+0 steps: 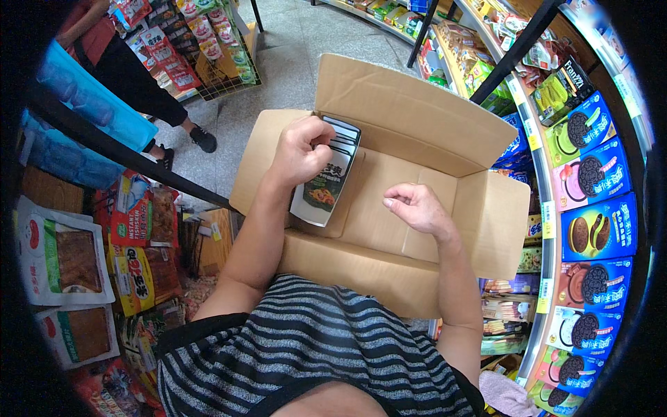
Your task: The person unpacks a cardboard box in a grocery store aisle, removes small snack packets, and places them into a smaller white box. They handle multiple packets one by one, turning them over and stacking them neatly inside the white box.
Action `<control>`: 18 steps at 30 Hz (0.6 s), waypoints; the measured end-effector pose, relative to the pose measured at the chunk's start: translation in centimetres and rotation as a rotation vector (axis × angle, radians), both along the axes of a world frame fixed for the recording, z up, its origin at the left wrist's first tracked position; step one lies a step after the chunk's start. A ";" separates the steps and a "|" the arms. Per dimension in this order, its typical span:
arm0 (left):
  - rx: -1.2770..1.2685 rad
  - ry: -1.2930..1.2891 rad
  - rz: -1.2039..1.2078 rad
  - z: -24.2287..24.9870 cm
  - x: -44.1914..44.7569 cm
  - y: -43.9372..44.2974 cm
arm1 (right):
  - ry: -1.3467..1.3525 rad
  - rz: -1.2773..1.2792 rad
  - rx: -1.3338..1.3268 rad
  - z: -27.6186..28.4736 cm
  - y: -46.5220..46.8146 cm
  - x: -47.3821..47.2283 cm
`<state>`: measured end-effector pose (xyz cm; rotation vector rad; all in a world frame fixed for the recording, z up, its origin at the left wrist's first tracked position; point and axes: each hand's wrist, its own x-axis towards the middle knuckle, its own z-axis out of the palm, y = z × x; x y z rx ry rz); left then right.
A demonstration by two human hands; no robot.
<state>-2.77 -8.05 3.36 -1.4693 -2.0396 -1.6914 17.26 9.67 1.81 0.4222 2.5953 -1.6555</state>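
Observation:
An opened cardboard box (380, 177) stands before me with its flaps folded outward. Against its left end sits a stack of black-and-white snack packs (325, 193), the front one bearing writing and a food picture. My left hand (305, 154) is over the upper part of this stack, fingers curled; whether they pinch a pack is hidden. Above the bare floor of the box, towards its right end, is my right hand (419, 211). Its fingers are bent in towards the thumb, and nothing shows between them.
Shelves of boxed sandwich cookies (596, 227) curve along the right. At the left lie bagged snacks (73, 260) and a blue plastic-wrapped pack (99, 99). Another person's leg (146, 78) is at the upper left, near a hanging snack rack (213, 68). Black posts (516, 49) cross the view.

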 end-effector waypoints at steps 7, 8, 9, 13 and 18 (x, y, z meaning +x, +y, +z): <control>-0.118 0.309 0.153 -0.3 0.1 -0.4 | 0.007 0.009 -0.009 -0.3 0.1 -0.1; -0.128 0.318 0.162 -0.4 0.1 -0.4 | 0.004 0.010 -0.007 -0.2 0.1 -0.2; -0.139 0.327 0.171 -0.4 0.2 -0.4 | 0.001 0.012 -0.010 -0.4 0.1 -0.2; -0.142 0.343 0.214 -0.6 0.3 -0.2 | -0.005 0.016 -0.010 -0.6 0.2 -0.3; -0.077 0.343 0.212 -0.5 0.4 0.2 | 0.001 0.027 0.013 -0.9 0.2 -0.4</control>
